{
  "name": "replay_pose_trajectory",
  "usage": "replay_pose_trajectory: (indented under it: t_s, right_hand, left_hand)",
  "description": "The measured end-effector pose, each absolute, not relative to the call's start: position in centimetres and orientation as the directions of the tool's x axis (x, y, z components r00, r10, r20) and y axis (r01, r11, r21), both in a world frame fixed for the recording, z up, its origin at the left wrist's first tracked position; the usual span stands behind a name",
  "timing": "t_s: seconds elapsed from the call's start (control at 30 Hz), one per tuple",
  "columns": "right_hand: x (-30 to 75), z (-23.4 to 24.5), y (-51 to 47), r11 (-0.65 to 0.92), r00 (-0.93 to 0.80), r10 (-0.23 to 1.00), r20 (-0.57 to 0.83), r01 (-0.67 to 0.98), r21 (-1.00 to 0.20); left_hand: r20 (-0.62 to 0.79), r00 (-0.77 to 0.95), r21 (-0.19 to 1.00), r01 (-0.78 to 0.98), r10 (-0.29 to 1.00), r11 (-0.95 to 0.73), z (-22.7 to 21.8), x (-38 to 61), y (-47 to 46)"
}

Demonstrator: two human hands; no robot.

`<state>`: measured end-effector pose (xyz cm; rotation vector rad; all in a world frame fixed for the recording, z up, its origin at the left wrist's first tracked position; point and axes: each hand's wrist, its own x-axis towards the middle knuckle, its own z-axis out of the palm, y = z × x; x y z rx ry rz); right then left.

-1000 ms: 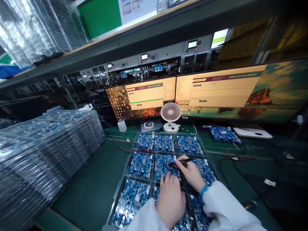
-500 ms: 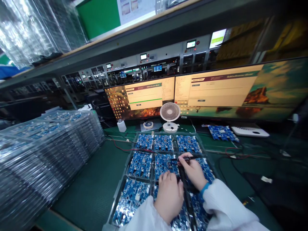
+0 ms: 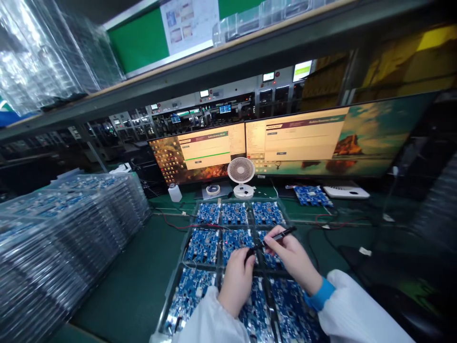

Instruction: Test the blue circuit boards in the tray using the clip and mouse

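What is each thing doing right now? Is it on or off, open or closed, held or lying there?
Two wide monitors: on, windows showing.
Small white desk fan: upright; spinning cannot be told.
Clear plastic tray of blue circuit boards: lying flat, uncovered.
Black pen-shaped probe: held in right hand.
Left hand: resting on the boards, pinching a dark part.
Small white bottle: upright, capped.

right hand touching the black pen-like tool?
Touching. The head view shows the right hand pinching the black pen-like tool between its fingertips, above the tray of blue boards.
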<state>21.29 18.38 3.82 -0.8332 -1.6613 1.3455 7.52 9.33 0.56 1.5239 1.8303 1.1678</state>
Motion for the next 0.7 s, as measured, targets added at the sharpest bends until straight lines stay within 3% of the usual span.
replay_pose_trajectory:
  t_s: [0.1, 0.23, 0.37, 0.47, 0.53, 0.6, 0.7]
  right_hand:
    - [21.4, 3.5, 17.6, 0.206, -0.501, 0.847, 0.180, -0.003, -0.979]
    - [22.4, 3.2, 15.8, 0.216, -0.574, 0.796, 0.190, -0.023, -0.976]
    - [24.2, 3.2, 14.5, 0.244, -0.619, 0.754, 0.221, -0.048, -0.969]
    - [25.5, 3.4, 13.9, 0.268, -0.636, 0.733, 0.243, -0.060, -0.962]
    - [26.3, 3.5, 13.5, 0.277, -0.634, 0.732, 0.249, -0.057, -0.959]
    - [27.4, 3.7, 13.4, 0.290, -0.619, 0.743, 0.256, -0.047, -0.956]
    - [29.9, 3.3, 13.7, 0.325, -0.515, 0.810, 0.281, -0.005, -0.946]
  left_hand:
    - [0.147, -0.140, 0.876, 0.477, 0.979, -0.064, 1.0, 7.6, 8.9]
    - [0.123, 0.073, 0.973, 0.187, 0.990, -0.135, 0.8, 7.5, 8.5]
    - [0.001, 0.241, 0.993, -0.112, 0.971, 0.026, 0.1, 7.9, 8.1]
    - [-0.051, 0.364, 0.968, -0.209, 0.930, 0.135, 0.5, 8.8, 7.6]
    - [-0.070, 0.401, 0.973, -0.175, 0.914, 0.151, 1.4, 9.4, 7.3]
    - [-0.056, 0.363, 0.998, -0.014, 0.930, 0.065, 2.5, 9.4, 7.3]
    - [0.009, 0.076, 0.920, 0.390, 0.997, -0.038, 3.8, 7.6, 8.4]
